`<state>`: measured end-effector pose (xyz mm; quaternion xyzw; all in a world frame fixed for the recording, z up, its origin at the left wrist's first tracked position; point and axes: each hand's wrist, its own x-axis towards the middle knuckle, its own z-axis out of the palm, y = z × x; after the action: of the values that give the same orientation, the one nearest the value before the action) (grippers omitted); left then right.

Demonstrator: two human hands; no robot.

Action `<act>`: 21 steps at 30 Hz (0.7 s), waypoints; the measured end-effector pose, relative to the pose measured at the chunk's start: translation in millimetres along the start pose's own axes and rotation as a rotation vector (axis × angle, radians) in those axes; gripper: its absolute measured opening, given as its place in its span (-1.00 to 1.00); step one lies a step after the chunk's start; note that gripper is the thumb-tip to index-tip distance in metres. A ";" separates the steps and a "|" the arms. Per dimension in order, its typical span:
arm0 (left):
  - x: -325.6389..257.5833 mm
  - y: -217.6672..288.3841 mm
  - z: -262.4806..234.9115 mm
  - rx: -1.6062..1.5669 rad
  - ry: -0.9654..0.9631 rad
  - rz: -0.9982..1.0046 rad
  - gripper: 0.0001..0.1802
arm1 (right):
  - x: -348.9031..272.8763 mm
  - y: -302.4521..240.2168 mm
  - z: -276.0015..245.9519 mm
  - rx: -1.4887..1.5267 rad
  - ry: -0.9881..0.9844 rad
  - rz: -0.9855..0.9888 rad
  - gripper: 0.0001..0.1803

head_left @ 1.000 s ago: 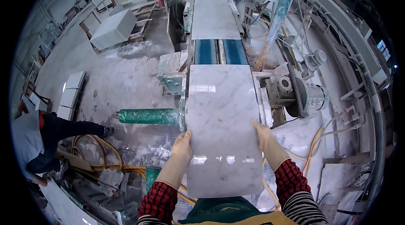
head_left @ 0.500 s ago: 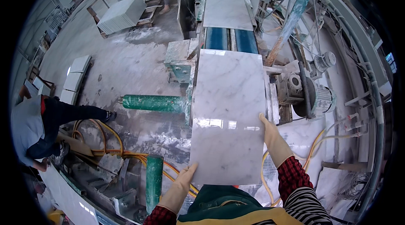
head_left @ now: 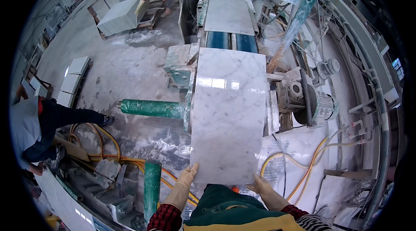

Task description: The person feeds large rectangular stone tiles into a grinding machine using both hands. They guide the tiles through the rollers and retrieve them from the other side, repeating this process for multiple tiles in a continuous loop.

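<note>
- Marble slab point(head_left: 229, 114) — white with grey veining, polished, long side running away from the person; it lies flat on the conveyor line, far end meeting the blue rollers point(head_left: 229, 41), near edge at the person's waist.
- Left hand point(head_left: 187, 178) — gloved, at the slab's near-left corner; fingers extended up along the edge, grip loosely open and cupping the corner rather than clamped round it.
- Right hand point(head_left: 260, 186) — gloved, at the slab's near-right corner, palm tipped inward against the edge; how far its fingers wrap underneath I cannot tell.
- Forearms — both rise from the lower edge, elbows tucked close, wrists angled toward the slab.
- Handling, in my judgement — keep the two hands level and evenly loaded, fingers clear of the underside, and the slab square to the rollers so no corner catches.
- Beside the slab — green cylinder point(head_left: 151, 108) to its left, electric motor point(head_left: 323, 105) to its right, yellow hoses point(head_left: 108, 153) on the floor at its near left.
</note>
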<state>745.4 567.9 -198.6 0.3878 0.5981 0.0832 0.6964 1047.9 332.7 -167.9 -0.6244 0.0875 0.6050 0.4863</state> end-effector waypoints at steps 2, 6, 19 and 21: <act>17.0 -15.3 -4.8 0.065 0.012 0.016 -0.42 | 4.3 0.6 10.4 -0.040 0.046 0.047 -0.33; 13.8 0.4 1.7 0.063 0.009 0.029 -0.40 | 28.1 2.4 10.7 -0.152 0.036 0.030 -0.36; 66.2 -17.0 2.1 0.494 0.219 0.039 -0.43 | 11.6 -91.6 82.1 -0.979 0.514 -0.583 -0.46; 64.3 -10.1 8.4 0.267 0.095 0.073 -0.43 | 1.6 -146.2 96.2 -0.950 0.517 -0.822 -0.53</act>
<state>766.9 594.6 -254.5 0.4943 0.6215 0.0461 0.6060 1085.8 476.9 -76.2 -0.8773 -0.3187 0.1752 0.3131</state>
